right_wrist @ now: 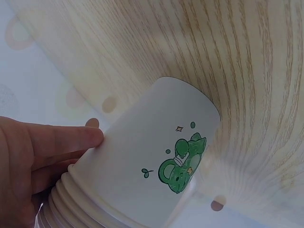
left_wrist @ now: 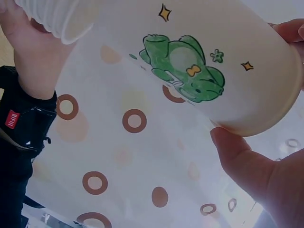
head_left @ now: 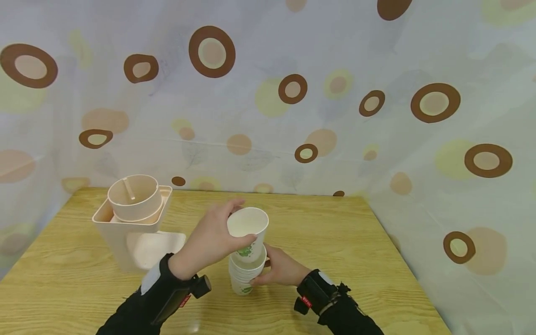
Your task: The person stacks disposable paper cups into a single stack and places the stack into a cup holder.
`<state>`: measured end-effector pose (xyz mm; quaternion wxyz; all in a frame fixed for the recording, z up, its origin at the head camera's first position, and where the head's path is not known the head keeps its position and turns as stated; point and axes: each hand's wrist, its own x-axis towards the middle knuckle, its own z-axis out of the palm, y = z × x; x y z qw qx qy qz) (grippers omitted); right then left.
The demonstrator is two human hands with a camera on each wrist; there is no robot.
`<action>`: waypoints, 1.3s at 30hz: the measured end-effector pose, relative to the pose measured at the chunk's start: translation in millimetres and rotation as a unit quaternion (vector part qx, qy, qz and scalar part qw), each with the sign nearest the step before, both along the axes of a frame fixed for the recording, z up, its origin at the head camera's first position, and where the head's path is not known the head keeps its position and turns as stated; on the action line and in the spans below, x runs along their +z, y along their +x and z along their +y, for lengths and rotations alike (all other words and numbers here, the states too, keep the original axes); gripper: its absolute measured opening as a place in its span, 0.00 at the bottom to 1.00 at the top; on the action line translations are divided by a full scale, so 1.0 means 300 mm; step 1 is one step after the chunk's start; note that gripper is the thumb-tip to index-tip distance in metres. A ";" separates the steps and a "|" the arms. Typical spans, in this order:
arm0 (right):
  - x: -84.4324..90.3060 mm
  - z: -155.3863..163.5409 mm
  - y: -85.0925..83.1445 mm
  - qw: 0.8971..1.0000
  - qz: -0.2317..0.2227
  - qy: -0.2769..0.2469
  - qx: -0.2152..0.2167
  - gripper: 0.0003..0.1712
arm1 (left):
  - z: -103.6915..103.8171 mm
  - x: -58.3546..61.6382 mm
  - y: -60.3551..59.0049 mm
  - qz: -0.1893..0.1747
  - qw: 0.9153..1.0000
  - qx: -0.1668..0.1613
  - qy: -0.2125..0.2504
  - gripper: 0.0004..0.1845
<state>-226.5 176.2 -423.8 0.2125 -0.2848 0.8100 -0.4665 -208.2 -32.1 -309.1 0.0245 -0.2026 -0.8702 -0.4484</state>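
My left hand grips a white paper cup by its rim, thumb on the near side and fingers on the far side. A green frog is printed on the cup. Its base sits at the mouth of a stack of like cups standing on the wooden table. My right hand holds that stack from the right side. The right wrist view shows the fingers lying against the stack near its ribbed rims. The left thumb presses the cup's rim.
A beige holder with a round bowl-shaped insert stands at the table's left rear. A curtain with brown rings hangs close behind and to the right of the table. The right table edge is near.
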 end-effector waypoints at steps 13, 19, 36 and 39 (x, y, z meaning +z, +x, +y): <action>0.000 -0.002 0.003 1.000 0.000 0.020 -0.011 0.43 | 0.013 -0.061 0.003 -0.023 0.998 0.021 -0.056 0.37; 0.006 -0.005 0.004 1.000 -0.004 0.020 -0.010 0.43 | 0.005 -0.055 0.012 -0.024 0.998 0.001 -0.054 0.38; 0.007 -0.006 0.006 1.000 -0.011 0.016 -0.018 0.43 | 0.007 -0.068 0.021 -0.017 0.997 -0.003 -0.079 0.38; 0.007 -0.005 0.007 1.000 -0.012 0.014 -0.019 0.43 | 0.009 -0.070 0.026 -0.018 0.996 -0.003 -0.083 0.38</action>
